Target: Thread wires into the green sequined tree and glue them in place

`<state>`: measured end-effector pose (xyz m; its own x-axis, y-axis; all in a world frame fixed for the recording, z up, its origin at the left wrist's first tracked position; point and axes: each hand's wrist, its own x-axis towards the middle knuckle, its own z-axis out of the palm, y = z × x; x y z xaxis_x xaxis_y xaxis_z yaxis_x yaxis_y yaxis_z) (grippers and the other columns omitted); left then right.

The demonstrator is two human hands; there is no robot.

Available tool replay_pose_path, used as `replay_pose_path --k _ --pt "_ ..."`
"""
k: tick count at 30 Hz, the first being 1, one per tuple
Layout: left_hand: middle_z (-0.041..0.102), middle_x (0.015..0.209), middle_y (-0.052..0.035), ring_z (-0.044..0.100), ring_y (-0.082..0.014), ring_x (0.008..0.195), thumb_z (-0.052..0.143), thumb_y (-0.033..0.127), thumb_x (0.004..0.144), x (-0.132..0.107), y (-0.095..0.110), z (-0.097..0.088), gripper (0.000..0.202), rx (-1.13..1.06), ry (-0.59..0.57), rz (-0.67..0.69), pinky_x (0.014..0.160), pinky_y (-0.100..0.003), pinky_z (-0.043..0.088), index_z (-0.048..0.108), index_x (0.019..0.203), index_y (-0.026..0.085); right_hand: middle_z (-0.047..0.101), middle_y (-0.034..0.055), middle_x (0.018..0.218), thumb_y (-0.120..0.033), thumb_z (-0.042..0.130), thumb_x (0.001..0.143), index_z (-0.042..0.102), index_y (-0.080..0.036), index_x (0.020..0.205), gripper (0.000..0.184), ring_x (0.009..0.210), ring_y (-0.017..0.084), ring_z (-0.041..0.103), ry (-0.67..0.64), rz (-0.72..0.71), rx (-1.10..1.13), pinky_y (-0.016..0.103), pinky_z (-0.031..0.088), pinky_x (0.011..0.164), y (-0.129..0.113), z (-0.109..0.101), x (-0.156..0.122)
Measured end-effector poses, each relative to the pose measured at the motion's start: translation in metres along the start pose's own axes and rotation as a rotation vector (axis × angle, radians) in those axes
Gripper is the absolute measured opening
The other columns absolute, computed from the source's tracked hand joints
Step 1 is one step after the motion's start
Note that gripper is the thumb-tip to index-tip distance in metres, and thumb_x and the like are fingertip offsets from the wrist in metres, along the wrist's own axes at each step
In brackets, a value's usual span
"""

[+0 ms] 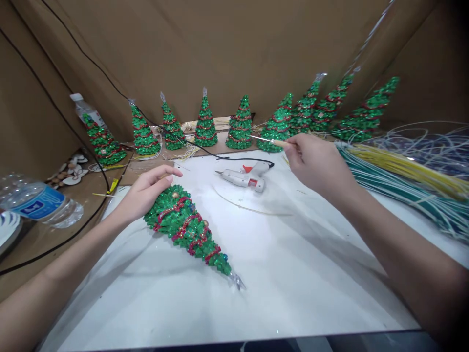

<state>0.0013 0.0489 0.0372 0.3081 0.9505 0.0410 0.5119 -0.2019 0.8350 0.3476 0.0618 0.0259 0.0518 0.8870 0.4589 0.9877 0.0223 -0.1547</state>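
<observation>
My left hand [148, 192] is at the base of a green beaded Christmas tree [186, 225], gripping its edge with thumb and fingers. This tree lies on its side, its clear tip pointing to the near right, with red garlands and small gold and blue balls on it. In my right hand [318, 159] is a thin awl-like tool [271, 141] with a pale wooden handle; its metal shaft points left, in front of the standing trees. Between my hands a white glue gun [244, 178] with a red trigger lies on the white board [256, 283].
Several finished-looking trees [205, 124] stand along the back. Bundles of green and yellow strands [403, 190] lie at right. On the left are a lying water bottle [44, 200], an upright bottle [88, 112] and a black cable [73, 234]. A thin pale strip [252, 210] crosses the board.
</observation>
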Motion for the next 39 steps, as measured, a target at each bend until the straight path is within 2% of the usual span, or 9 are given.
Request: replay_pose_path --k 3,7,10,13,16,19,28,34,39 --pt "0.049 0.063 0.0044 0.047 -0.0145 0.057 0.052 0.04 0.085 0.001 0.0 0.001 0.029 -0.008 0.024 0.009 0.055 -0.025 0.035 0.06 0.105 0.022 0.067 0.0093 0.092 -0.037 0.034 0.094 0.065 -0.015 0.103 0.04 0.084 0.022 0.061 0.111 -0.209 0.191 0.033 0.045 0.073 -0.028 -0.021 -0.018" --pt "0.051 0.066 0.0036 0.046 -0.0141 0.059 0.052 0.036 0.083 0.001 -0.001 0.001 0.028 0.025 0.051 0.055 0.057 -0.025 0.034 0.061 0.104 0.02 0.067 0.006 0.086 -0.047 0.037 0.092 0.071 -0.023 0.1 0.042 0.082 0.019 0.062 0.049 -0.379 0.376 0.031 0.046 0.071 -0.058 -0.042 -0.042" --pt "0.05 0.064 0.0044 0.041 -0.013 0.056 0.051 0.035 0.084 0.002 -0.004 0.0 0.029 0.039 0.048 0.069 0.055 -0.025 0.031 0.061 0.105 0.019 0.068 0.0028 0.084 -0.051 0.045 0.089 0.073 -0.027 0.094 0.037 0.071 0.015 0.06 -0.06 -0.384 0.544 0.027 0.045 0.06 -0.073 -0.055 -0.052" --pt "0.051 0.063 0.0042 0.043 -0.0135 0.056 0.051 0.037 0.083 0.002 -0.007 0.0 0.03 0.023 0.051 0.073 0.056 -0.025 0.032 0.062 0.104 0.018 0.069 0.0017 0.079 -0.048 0.062 0.083 0.071 -0.022 0.079 0.027 0.062 0.011 0.059 -0.161 -0.335 0.824 0.023 0.043 0.05 -0.085 -0.062 -0.054" --pt "0.055 0.067 0.0028 0.048 -0.0155 0.062 0.052 0.039 0.083 0.004 -0.009 0.001 0.03 0.026 0.059 0.086 0.059 -0.026 0.035 0.063 0.101 0.017 0.068 0.0028 0.077 -0.04 0.069 0.082 0.065 -0.019 0.07 0.024 0.064 0.011 0.061 -0.154 -0.303 1.075 0.021 0.045 0.047 -0.095 -0.062 -0.053" --pt "0.056 0.069 0.0025 0.05 -0.0162 0.065 0.052 0.039 0.083 0.005 -0.01 0.001 0.03 0.024 0.054 0.085 0.062 -0.027 0.036 0.063 0.101 0.017 0.067 0.0014 0.079 -0.032 0.064 0.087 0.062 -0.019 0.076 0.018 0.064 0.009 0.061 -0.089 -0.322 1.212 0.019 0.045 0.045 -0.103 -0.056 -0.055" --pt "0.066 0.094 -0.0023 0.058 -0.0215 0.086 0.051 0.036 0.085 0.005 -0.014 0.0 0.03 0.032 0.046 0.135 0.076 -0.031 0.039 0.063 0.102 0.016 0.066 -0.0014 0.08 -0.021 0.059 0.09 0.061 -0.019 0.081 0.009 0.065 0.006 0.061 -0.022 -0.569 1.162 0.017 0.051 0.054 -0.12 -0.038 -0.057" --pt "0.066 0.096 -0.0024 0.058 -0.0219 0.09 0.05 0.036 0.084 0.005 -0.012 0.0 0.028 0.062 0.06 0.153 0.071 -0.028 0.041 0.064 0.1 0.016 0.067 -0.0017 0.078 -0.019 0.057 0.091 0.059 -0.018 0.083 0.009 0.065 0.005 0.06 0.073 -0.688 1.045 0.017 0.05 0.058 -0.119 -0.036 -0.059" --pt "0.065 0.092 -0.0018 0.056 -0.0196 0.084 0.05 0.036 0.085 0.005 -0.011 0.0 0.028 0.085 0.062 0.151 0.066 -0.026 0.041 0.064 0.099 0.017 0.068 -0.0002 0.08 -0.02 0.058 0.092 0.058 -0.017 0.088 0.005 0.069 0.006 0.061 0.075 -0.724 0.996 0.018 0.05 0.063 -0.118 -0.034 -0.064"
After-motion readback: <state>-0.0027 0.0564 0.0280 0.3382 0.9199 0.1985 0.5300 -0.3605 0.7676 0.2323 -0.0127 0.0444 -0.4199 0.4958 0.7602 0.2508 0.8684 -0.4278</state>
